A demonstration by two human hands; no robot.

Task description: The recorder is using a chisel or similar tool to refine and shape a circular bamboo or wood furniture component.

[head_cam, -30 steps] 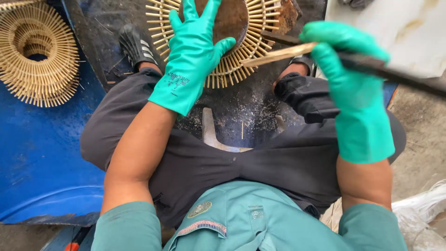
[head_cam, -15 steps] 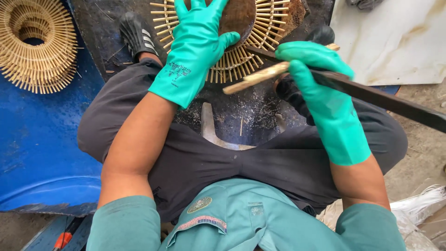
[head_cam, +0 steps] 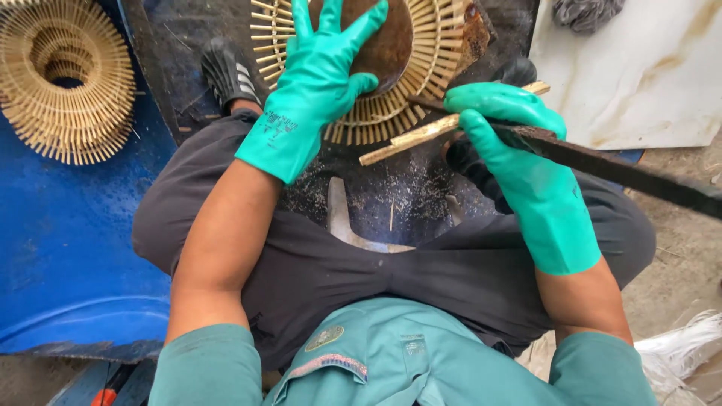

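Right now the left hand (head_cam: 320, 83) lies flat and spread, fingers released, pressing on the brown round centre (head_cam: 383, 41) of a bamboo-slat ring (head_cam: 432, 71) that rests on the dark, dust-strewn worktop (head_cam: 391, 195) between the person's knees. The right hand (head_cam: 519, 143) is clenched around a long dark blade (head_cam: 624, 169) and, together with it, a single bamboo stick (head_cam: 410, 137) whose near end points toward the ring's lower edge. Slats fan out along the ring's left, bottom and right, so most of it looks filled; the top is out of view, and I judge this stick is yet to be set in. A finished-looking bamboo ring (head_cam: 64, 83) sits well apart on the blue surface (head_cam: 68, 248) to the left.
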